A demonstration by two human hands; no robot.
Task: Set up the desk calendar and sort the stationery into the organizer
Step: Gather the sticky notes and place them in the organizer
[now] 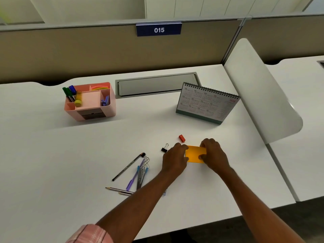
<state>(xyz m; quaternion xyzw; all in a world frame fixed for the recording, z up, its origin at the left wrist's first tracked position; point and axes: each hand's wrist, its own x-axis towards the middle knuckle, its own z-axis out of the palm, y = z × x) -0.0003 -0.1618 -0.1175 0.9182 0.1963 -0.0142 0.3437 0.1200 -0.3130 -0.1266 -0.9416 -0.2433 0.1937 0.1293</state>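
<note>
An orange sticky-note pad (pixel 195 153) sits low over the white desk (pixel 52 155), held from both sides. My left hand (pixel 174 159) grips its left edge and my right hand (pixel 213 156) pinches its right edge. A spiral desk calendar (pixel 205 104) stands upright at the back right. The pink organizer (pixel 91 102) stands at the back left with markers, a yellow item, coloured strips and a blue clip in its compartments. A red eraser (pixel 182 138) and a black binder clip (pixel 164 148) lie just beyond my hands. Pens, pencils and paper clips (pixel 138 171) lie to the left.
A grey cable-tray lid (pixel 156 85) is set into the desk behind the calendar and organizer. A beige partition with a "015" sign (pixel 159 29) closes the back. A white divider panel (pixel 259 88) rises along the desk's right side.
</note>
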